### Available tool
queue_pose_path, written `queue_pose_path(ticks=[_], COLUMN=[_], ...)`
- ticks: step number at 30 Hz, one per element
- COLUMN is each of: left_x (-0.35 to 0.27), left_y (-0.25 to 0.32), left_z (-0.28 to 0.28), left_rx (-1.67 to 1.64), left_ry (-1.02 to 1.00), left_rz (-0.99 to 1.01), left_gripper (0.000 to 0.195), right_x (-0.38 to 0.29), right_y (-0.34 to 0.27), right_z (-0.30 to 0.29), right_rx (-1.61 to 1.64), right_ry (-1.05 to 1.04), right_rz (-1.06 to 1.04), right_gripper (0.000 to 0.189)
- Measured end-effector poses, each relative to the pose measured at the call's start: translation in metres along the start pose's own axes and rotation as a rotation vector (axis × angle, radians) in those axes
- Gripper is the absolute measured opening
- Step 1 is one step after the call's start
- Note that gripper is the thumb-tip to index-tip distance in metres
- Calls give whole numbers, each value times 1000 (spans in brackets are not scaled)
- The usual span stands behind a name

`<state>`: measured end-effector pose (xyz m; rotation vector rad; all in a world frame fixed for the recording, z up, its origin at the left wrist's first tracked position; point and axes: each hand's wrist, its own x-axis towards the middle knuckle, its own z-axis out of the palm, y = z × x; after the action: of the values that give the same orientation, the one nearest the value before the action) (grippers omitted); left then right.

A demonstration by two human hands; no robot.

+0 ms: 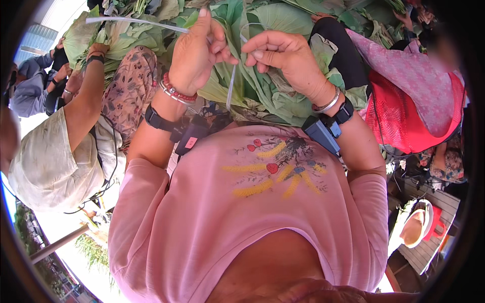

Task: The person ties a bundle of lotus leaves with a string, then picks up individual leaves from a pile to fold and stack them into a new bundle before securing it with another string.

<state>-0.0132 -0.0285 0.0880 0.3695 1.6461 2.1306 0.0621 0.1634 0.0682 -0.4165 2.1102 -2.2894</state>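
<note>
A thin, pale plastic strip (136, 21) runs from the upper left into my left hand (204, 53), which grips it near the thumb. Below those fingers a length of pale strip (231, 88) hangs down. My right hand (286, 57) is a short gap away, thumb and fingertips pinched together at a curved piece of pale strip (243, 37); its end is hidden by the fingers. Directly beneath both hands lies a bundle of large, broad green leaves (261, 87), some with dry brown edges. Whether the strip passes around the bundle cannot be seen.
A person in a pale shirt (49, 166) sits at the left, one hand (99, 49) on more leaves (132, 36). Another person in a red mesh vest (394, 113) is close at the right. Black cables (115, 151) hang near both. A slatted wooden table (441, 212) stands lower right.
</note>
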Motion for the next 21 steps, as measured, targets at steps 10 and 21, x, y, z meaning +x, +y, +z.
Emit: queue_pose_path(ticks=[10, 21], left_x=[49, 47], left_y=[23, -37], left_z=[1, 22], left_rx=[-250, 572], left_ry=[-766, -399], left_rz=[-404, 138], left_gripper=[38, 35], right_x=[-5, -12], right_y=[61, 82], right_z=[10, 6], right_rx=[107, 537], right_ry=[-145, -61], right_rz=[157, 225], right_gripper=[20, 28])
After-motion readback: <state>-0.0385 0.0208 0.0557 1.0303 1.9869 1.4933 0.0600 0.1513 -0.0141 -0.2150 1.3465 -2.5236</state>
